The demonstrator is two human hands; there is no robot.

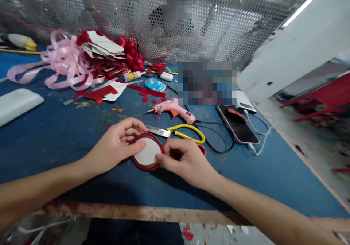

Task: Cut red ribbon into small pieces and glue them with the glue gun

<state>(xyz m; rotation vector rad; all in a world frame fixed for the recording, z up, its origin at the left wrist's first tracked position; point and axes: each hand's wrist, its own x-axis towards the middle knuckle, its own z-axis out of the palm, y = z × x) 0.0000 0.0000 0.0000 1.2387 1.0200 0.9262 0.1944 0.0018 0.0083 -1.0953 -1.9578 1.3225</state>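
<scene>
Between my two hands is a round white disc with a dark red fabric rim [147,154], tilted up above the blue table. My left hand [120,143] pinches its left edge, the thumb lying across the white face. On the right edge, my right hand [184,159] grips it between thumb and curled fingers. Just behind the disc lie yellow-handled scissors [188,131], their blades partly hidden by my left fingers and the disc. A pink glue gun [175,110] rests farther back, its nozzle pointing left. Part of a red item [201,149] shows behind my right hand.
At the back left are pink ribbon loops [64,61] and a stack of red and white pieces [105,51]. A phone [237,124] with white cables lies to the right. A perforated metal screen [191,26] borders the back. The table's wooden edge [131,212] runs along the front.
</scene>
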